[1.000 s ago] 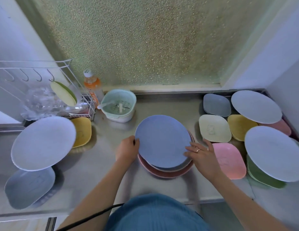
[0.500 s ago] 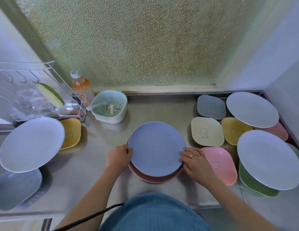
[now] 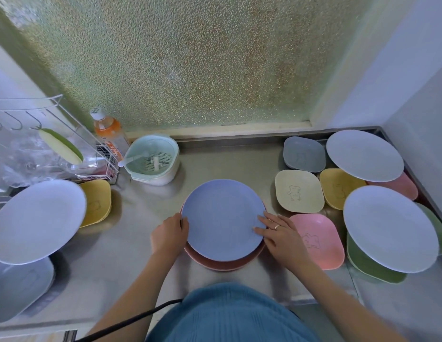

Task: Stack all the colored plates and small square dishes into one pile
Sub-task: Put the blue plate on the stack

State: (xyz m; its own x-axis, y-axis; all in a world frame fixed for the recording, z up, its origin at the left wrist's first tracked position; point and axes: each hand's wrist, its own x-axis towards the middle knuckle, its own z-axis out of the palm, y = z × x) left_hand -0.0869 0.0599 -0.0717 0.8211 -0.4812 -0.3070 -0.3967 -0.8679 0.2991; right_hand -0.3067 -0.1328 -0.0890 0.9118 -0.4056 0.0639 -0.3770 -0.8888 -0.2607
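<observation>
A blue round plate (image 3: 222, 218) lies on top of a pile in the middle of the counter, with a dusty-pink plate (image 3: 225, 265) showing under it. My left hand (image 3: 169, 234) grips the blue plate's left rim. My right hand (image 3: 279, 235) has its fingers on the right rim. To the right lie grey (image 3: 302, 154), cream (image 3: 299, 191), yellow (image 3: 338, 187) and pink (image 3: 318, 240) square dishes. Two white plates (image 3: 364, 155) (image 3: 390, 228) cover a pink plate (image 3: 402, 186) and a green one (image 3: 373, 267). At the left, a white plate (image 3: 35, 220) overlaps a yellow dish (image 3: 96, 201) and a grey dish (image 3: 17, 287).
A mint strainer bowl (image 3: 153, 159) and an orange drink bottle (image 3: 109, 134) stand at the back left. A white wire rack (image 3: 101, 154) beside them holds a green-and-white plate (image 3: 61, 145) on edge. A frosted window rises behind the steel counter (image 3: 227, 159).
The blue plate, held tilted above the pile before, has come down flat onto it and sits squarely over the pink plate. Both hands stayed on its rim.
</observation>
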